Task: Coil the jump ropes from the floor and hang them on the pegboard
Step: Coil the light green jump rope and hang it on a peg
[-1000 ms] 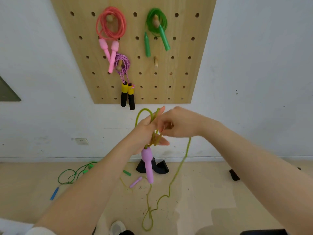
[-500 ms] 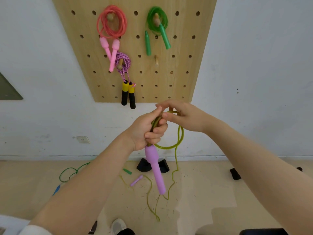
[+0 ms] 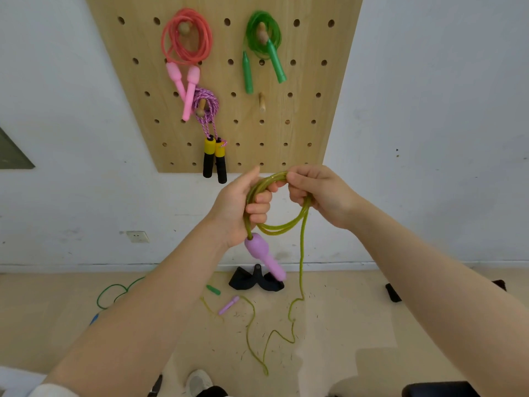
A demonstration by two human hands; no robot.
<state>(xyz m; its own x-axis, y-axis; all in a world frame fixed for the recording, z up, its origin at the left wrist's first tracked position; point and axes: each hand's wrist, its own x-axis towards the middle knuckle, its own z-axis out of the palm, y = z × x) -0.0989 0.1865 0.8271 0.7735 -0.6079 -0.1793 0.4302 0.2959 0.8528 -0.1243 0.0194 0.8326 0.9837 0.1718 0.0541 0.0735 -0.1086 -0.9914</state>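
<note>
The left hand [image 3: 243,207] is clenched around a small bundle of loops of the yellow-green jump rope [image 3: 276,224], just above its purple handle [image 3: 264,255], which dangles below the fist. The right hand [image 3: 317,193] pinches the top of the newest loop beside it. The rest of the rope trails down to the floor [image 3: 357,325], where its second purple handle [image 3: 228,305] lies farther off. The cord looks light, limp and slightly springy, so loops are best gathered at one point. A bare peg [image 3: 261,101] waits on the pegboard [image 3: 309,90].

Bare forearms, white sleeve [image 3: 54,390], white shoe [image 3: 197,381]
</note>
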